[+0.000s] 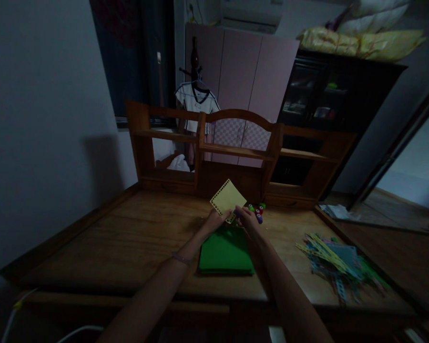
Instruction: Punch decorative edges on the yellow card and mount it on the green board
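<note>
A yellow sheet of paper (229, 196) with a row of holes along two of its edges is tilted up above the desk. My left hand (216, 220) is closed on its lower corner. At the sheet's lower right edge, my right hand (248, 218) is closed around a small purple object (237, 213), mostly covered by the fingers, so its kind is unclear. Just beyond the right hand stand several small green, red and purple figures (260, 210) with eye-like white spots. Below both hands lies a green folder-like block (227, 252) on the desk.
The wooden desk (128, 238) has a raised shelf unit (236, 151) along its back. A heap of yellow, blue and green punched paper strips (338, 259) lies at the right. A white wall (50, 119) borders the left side.
</note>
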